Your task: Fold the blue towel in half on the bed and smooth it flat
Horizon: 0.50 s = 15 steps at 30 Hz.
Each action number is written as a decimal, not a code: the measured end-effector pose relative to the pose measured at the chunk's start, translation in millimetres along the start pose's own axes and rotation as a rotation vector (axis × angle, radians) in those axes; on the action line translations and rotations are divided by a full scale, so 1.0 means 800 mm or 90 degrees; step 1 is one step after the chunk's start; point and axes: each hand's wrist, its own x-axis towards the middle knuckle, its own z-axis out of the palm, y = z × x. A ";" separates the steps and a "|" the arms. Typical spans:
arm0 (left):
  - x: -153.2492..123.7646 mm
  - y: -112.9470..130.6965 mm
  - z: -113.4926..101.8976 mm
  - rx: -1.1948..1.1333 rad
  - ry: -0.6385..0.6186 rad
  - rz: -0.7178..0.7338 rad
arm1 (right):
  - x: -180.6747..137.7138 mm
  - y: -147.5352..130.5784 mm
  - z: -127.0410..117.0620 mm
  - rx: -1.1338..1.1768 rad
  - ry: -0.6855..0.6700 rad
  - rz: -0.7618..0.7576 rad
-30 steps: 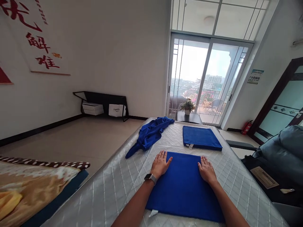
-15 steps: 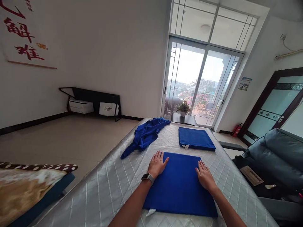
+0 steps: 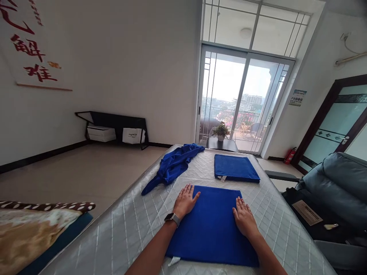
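Note:
A folded blue towel lies flat on the silver quilted mattress in front of me. My left hand rests open on the towel's far left corner, fingers spread; a watch is on that wrist. My right hand lies open and flat on the towel's right side. Beyond them sits a second folded blue towel. A crumpled blue towel lies at the mattress's far left and trails over its edge.
A patterned blanket lies at the lower left. A grey recliner stands to the right. A small table with a potted plant stands by the glass balcony doors. A black shelf with boxes lines the far wall.
Both hands have slid slightly toward me along the towel, still flat. The view has shifted a little; the towels have not moved.

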 end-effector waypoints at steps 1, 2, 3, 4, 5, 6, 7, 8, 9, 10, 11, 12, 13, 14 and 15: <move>0.000 0.000 0.001 0.006 -0.001 0.001 | -0.001 -0.001 0.000 0.009 -0.005 0.001; 0.000 0.000 0.002 0.013 -0.003 0.003 | -0.002 -0.003 0.000 0.018 -0.009 0.003; -0.001 -0.001 0.002 0.020 -0.006 0.007 | -0.003 -0.004 -0.001 0.025 -0.011 0.006; -0.001 -0.001 0.003 0.027 -0.009 0.013 | -0.004 -0.004 -0.001 0.029 -0.013 0.009; -0.001 -0.002 0.004 0.034 -0.013 0.021 | -0.004 -0.005 -0.001 0.032 -0.013 0.011; -0.001 -0.004 0.005 0.040 -0.018 0.029 | -0.005 -0.005 -0.001 0.034 -0.013 0.011; 0.000 -0.006 0.005 0.044 -0.023 0.033 | -0.006 -0.005 -0.002 0.036 -0.014 0.010; 0.001 -0.008 0.004 0.049 -0.030 0.034 | -0.006 -0.005 -0.002 0.039 -0.015 0.008; 0.003 -0.009 0.003 0.054 -0.037 0.029 | -0.007 -0.005 -0.002 0.042 -0.014 0.006; 0.006 -0.008 0.000 0.059 -0.042 0.019 | -0.007 -0.005 -0.002 0.046 -0.013 0.005; 0.008 -0.004 -0.004 0.065 -0.041 0.007 | -0.007 -0.005 -0.002 0.051 -0.011 0.004; 0.010 0.003 -0.008 0.069 -0.033 -0.005 | -0.008 -0.005 -0.002 0.056 -0.008 0.005; 0.012 0.015 -0.012 0.068 -0.022 -0.012 | -0.007 -0.006 -0.002 0.060 -0.005 0.007; 0.011 0.031 -0.017 0.060 -0.013 -0.009 | -0.007 -0.006 -0.002 0.062 -0.003 0.009; 0.009 0.052 -0.020 0.044 -0.009 0.005 | -0.007 -0.006 -0.002 0.062 -0.002 0.009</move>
